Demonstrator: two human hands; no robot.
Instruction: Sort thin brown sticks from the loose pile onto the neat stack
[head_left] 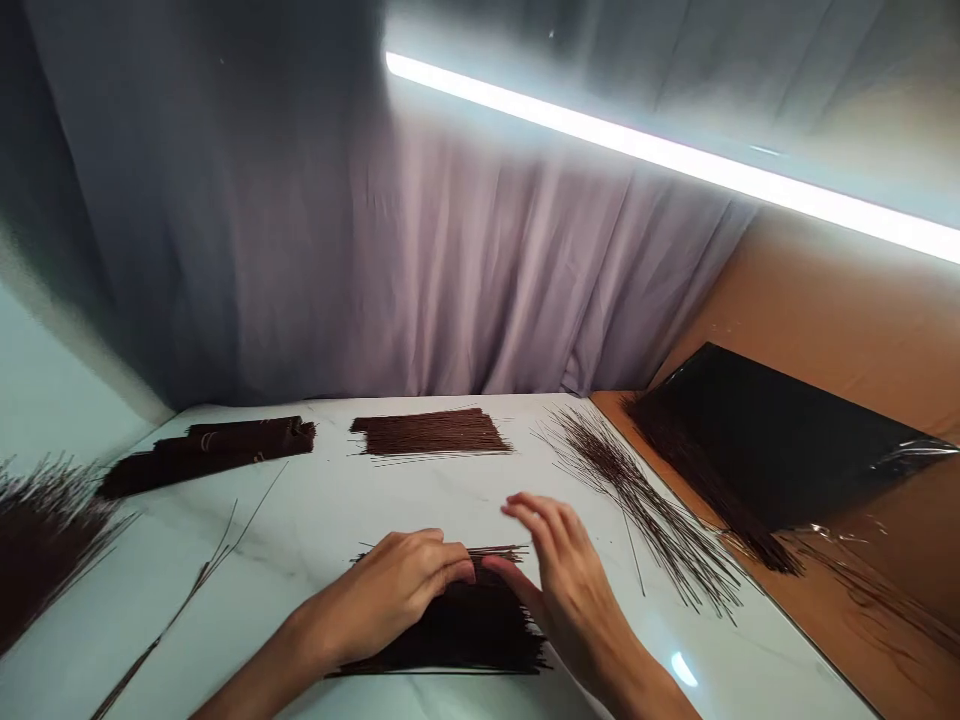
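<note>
A stack of thin dark-brown sticks lies crosswise on the white marbled table in front of me. My left hand rests over its left part, fingers bent and held together, with thumb and forefinger closing on sticks at the far edge. How many it grips is hidden. My right hand is at the stack's right end, its fingers stretched up and apart from the thumb. That thumb reaches to the far edge of the sticks, close to the left fingertips.
Further back lies a neat stick pile. Dark bundles sit at the far left, a thicker bunch nearer. Loose sticks fan out at right. Beyond the table edge, a black sheet lies on a brown surface. A curtain hangs behind.
</note>
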